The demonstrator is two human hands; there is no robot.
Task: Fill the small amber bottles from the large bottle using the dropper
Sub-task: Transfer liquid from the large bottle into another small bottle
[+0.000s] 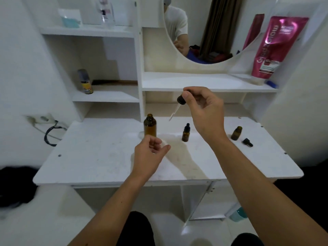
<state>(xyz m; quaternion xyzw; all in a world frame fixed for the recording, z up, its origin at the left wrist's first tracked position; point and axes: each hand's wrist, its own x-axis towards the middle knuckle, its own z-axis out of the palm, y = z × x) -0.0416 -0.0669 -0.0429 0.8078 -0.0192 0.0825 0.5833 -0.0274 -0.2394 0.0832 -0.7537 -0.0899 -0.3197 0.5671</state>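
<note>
A home bedroom corner: a white vanity table (99, 162) with a round mirror (200, 32), open shelves (106, 98), and a pink refill pouch (276, 48).

Single view, worn on the head, wide-angle. Looks forward and down from close above a white vanity table (88, 157), both forearms reaching in from the bottom edge. Faces shelves and a round mirror (204, 32) at the back. Edges bent by the lens.

Right hand (204, 110) raised, wrist bent, thumb and forefinger pinching the dropper (179, 102) by its black bulb, above and right of the large bottle (150, 125). Left hand (148, 154) just before that bottle, fingers loosely curled, holding nothing.
</note>
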